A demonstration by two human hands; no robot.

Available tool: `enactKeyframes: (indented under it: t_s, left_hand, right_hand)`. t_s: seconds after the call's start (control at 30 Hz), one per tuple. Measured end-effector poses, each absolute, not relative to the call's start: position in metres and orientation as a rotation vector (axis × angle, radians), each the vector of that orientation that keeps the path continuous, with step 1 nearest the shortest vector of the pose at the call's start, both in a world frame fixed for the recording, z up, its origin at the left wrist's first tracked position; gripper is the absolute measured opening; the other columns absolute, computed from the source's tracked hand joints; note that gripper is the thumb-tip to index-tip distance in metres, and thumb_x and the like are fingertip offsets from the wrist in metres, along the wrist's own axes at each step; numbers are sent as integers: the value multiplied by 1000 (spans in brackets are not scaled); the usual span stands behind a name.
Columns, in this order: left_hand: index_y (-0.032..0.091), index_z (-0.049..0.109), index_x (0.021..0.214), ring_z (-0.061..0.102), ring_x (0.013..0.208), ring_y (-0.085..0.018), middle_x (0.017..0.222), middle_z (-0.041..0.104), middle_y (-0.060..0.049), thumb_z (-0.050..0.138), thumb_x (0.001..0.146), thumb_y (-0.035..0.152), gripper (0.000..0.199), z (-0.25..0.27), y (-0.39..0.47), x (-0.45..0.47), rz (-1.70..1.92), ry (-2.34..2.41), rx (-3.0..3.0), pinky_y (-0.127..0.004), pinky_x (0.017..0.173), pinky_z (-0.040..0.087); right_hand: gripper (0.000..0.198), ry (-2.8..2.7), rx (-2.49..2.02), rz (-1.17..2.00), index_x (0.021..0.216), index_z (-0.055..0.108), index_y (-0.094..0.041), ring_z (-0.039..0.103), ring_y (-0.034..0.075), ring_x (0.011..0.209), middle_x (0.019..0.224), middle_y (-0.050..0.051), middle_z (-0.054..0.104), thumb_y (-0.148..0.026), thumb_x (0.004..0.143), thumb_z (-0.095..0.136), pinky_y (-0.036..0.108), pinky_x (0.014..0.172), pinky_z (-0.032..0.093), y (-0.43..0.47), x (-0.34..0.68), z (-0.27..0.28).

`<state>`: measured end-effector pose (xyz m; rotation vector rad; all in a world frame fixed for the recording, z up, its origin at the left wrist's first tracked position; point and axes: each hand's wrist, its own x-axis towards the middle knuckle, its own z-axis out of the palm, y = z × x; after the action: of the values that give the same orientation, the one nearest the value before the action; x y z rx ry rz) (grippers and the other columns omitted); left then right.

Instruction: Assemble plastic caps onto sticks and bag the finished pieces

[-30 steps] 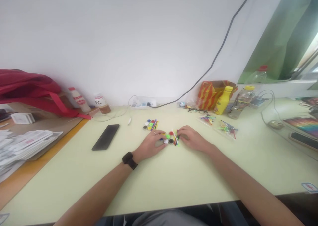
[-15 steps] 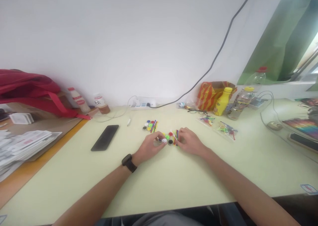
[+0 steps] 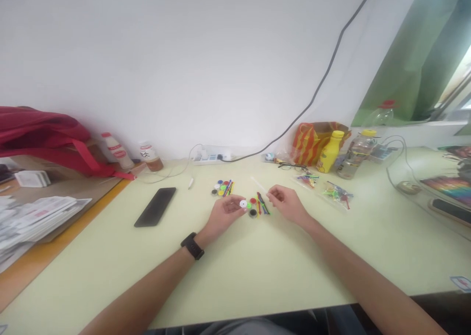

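Note:
Between thumb and fingers, my left hand [image 3: 223,215] holds a small white disc [image 3: 243,204] with a hole in its middle. My right hand [image 3: 286,203] pinches a thin white stick [image 3: 258,184] that points up and to the left. On the table between the hands lie a red disc [image 3: 253,200], a green disc [image 3: 249,205] and a black disc [image 3: 252,213]. Several coloured plastic sticks [image 3: 263,205] lie beside them, near my right fingertips. Farther back sits another group of coloured discs [image 3: 220,183] with its own coloured sticks [image 3: 228,187].
A black phone [image 3: 155,207] lies to the left. Plastic bags of coloured parts [image 3: 336,194], glasses [image 3: 292,166], a yellow bottle [image 3: 330,152] and a clear bottle [image 3: 356,156] are at the right back. A power strip [image 3: 211,155] is by the wall.
My right hand has moved slightly right, drawing the white stick away from the coloured sticks. The white disc in my left hand has tilted, so its flat face shows.

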<state>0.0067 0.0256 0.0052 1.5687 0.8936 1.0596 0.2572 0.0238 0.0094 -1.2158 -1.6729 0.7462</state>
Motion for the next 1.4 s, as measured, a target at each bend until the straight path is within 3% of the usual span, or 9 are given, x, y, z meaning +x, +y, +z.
enactKeyframes:
  t_s: [0.13,0.23,0.63,0.8,1.0,1.4]
  left_hand:
    - [17,71,105,75,97,-25,104,77,-9,84,77,37,37,5,26,7,1059,862,1526,-42,92,61]
    - [18,72,106,75,96,-25,105,77,-9,83,79,37,35,8,22,7,1030,841,1531,-40,91,61]
    - [19,74,104,74,96,-24,104,78,-8,76,86,38,26,10,14,7,1072,894,1851,-38,91,60]
    - [21,75,105,73,94,-22,103,77,-8,75,87,35,23,11,14,5,1114,929,2060,-35,86,60]
    - [23,74,108,73,98,-21,106,78,-6,72,90,26,18,12,13,4,1189,846,2262,-35,92,58]
    - [24,74,112,73,99,-21,108,78,-6,71,91,24,21,3,14,5,1193,875,2315,-35,94,58]
  right_hand:
    - [35,-1664,-982,1071,90,67,-19,59,15,63,76,3,68,-54,88,67,29,60,51,12,249,22]
    - [32,-1737,-952,1112,90,70,-19,60,15,65,78,4,69,-51,89,67,29,61,50,2,240,24]
    - [20,-1996,-1018,601,91,69,-21,57,17,66,78,3,66,-34,98,56,30,64,48,-6,235,19]
    - [13,-2111,-970,513,94,66,-22,59,17,70,82,4,65,-24,98,53,29,68,48,-6,238,16]
    - [10,-2171,-899,361,92,62,-21,58,17,70,80,3,62,-16,97,54,28,66,45,-3,239,12]
    - [10,-2136,-840,279,91,57,-21,53,17,70,78,2,56,-14,96,52,29,66,42,-8,236,16]
